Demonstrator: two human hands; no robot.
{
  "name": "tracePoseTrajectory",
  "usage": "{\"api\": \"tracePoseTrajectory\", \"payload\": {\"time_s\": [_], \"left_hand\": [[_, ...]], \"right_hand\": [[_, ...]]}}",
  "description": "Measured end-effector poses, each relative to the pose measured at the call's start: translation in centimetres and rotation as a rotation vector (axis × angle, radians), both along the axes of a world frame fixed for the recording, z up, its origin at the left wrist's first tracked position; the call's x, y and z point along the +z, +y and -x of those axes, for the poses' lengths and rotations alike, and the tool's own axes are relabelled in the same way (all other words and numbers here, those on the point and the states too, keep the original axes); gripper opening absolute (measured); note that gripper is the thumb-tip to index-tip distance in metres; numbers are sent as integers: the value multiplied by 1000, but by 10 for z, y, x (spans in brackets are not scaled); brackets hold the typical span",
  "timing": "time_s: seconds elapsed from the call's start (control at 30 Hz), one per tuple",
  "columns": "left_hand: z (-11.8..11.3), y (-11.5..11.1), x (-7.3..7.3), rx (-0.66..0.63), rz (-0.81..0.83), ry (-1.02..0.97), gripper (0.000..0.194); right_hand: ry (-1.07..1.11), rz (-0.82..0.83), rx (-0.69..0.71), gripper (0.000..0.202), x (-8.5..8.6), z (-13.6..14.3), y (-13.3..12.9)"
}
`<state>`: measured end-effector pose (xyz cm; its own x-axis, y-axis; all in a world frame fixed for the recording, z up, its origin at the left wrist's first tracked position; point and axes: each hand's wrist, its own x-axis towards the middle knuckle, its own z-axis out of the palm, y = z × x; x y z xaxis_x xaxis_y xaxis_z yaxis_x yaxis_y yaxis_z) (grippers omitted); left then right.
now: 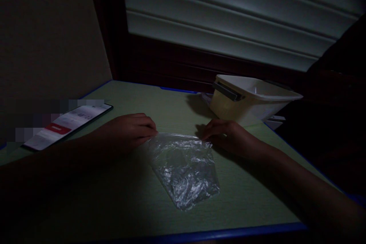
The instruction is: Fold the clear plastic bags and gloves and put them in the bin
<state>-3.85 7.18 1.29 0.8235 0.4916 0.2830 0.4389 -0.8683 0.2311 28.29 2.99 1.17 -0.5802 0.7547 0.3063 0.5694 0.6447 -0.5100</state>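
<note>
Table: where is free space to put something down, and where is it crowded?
The table is bare along the near blue edge, left of the plastic bag, and at the far left corner behind the phone. It is crowded in the middle, where the left hand and right hand pinch the bag's top, and by the box.

Open green counter (120, 206) in the foreground, unobstructed up to the blue front edge. Far right corner blocked by a cream plastic tub (251, 99) with a dark handle, near the right hand (225, 135). Left edge taken by a lit phone (68, 124) lying flat. Clear gap between phone and tub, closed behind by wall and window frame.
</note>
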Motion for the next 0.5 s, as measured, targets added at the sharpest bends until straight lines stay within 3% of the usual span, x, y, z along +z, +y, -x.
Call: {"api": "tracePoseTrajectory", "payload": {"time_s": [0.23, 0.5], "left_hand": [[-4, -14, -1, -28, -178, -55, 32], [-3, -13, -2, -133, -65, 137, 32]], "right_hand": [[-83, -51, -19, 21, 2, 0, -4], [-149, -74, -2, 29, 8, 2, -8]]}}
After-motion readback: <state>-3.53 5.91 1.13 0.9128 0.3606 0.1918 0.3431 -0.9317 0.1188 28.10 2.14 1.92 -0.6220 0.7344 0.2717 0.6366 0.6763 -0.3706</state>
